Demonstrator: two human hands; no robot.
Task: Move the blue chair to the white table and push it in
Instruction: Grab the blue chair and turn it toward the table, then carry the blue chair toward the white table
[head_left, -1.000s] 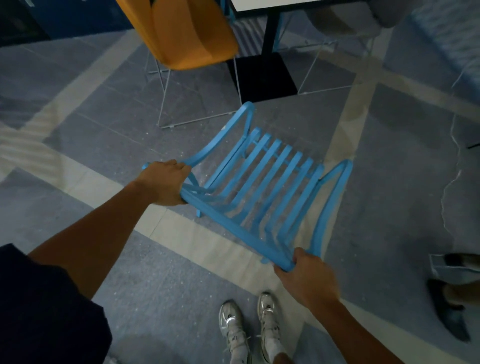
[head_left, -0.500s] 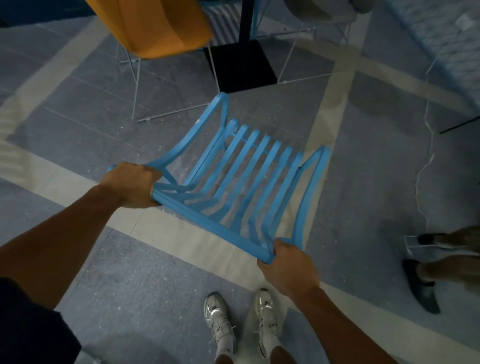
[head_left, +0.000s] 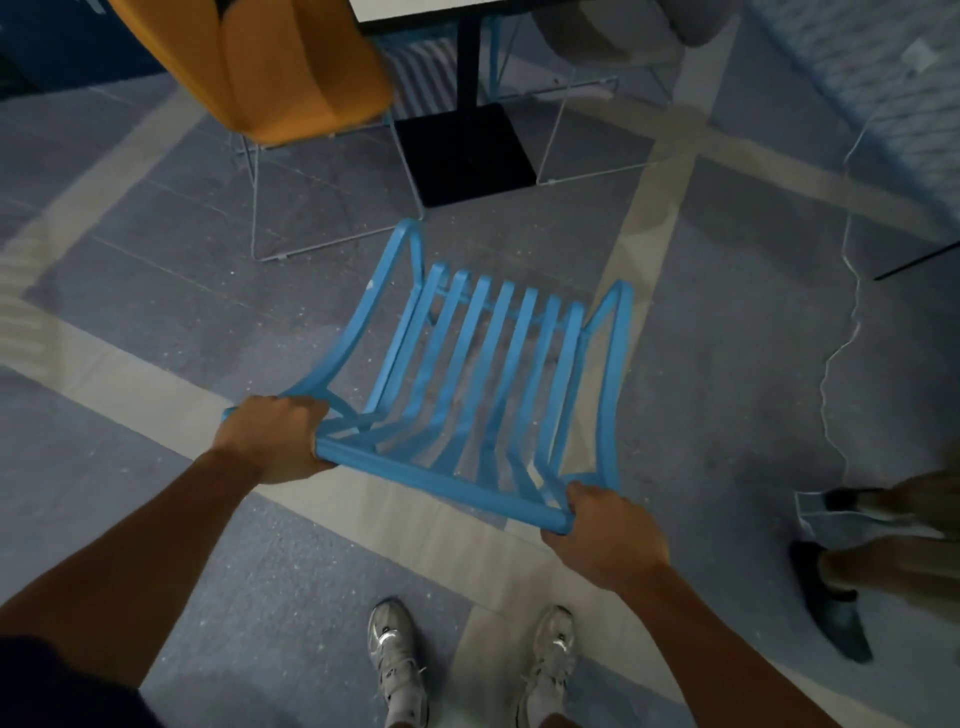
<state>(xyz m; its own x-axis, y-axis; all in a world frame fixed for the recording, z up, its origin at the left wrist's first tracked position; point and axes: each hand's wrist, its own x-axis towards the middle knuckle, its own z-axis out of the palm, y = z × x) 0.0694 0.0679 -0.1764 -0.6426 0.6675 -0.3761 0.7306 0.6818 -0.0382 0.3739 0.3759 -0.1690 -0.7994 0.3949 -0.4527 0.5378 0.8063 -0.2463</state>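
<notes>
Stood on a grey floor (head_left: 156, 545) with pale stripes. Held the blue chair (head_left: 493, 364) out in front, between the two grips, with the top rail nearest and the slats running away. Could not tell whether lifted or resting on the floor. Had not reached the white table (head_left: 441, 8), well ahead of both grips, so probably in the carrying part.

Needed to squeeze both ends of the rail and hold them level. Needed to walk slowly and aim for the gap ahead of the grips, between the orange chair (head_left: 291, 67) and the grey chair (head_left: 613, 31). Needed to steer clear of the thin wire legs and the black table foot (head_left: 467, 156). Needed to set all the legs down first, then push straight in.

Clamped the left hand (head_left: 275, 441) round the left end of the rail, knuckles up, fingers curled under. Reached out long and nearly straight with that arm. Clamped the right hand (head_left: 602, 535) round the right end of the same rail, nearer the body than the left grip. Bent that wrist a little and turned the arm inward. Had to mind another person's dark shoe (head_left: 831, 597), well off to the right of that grip.
</notes>
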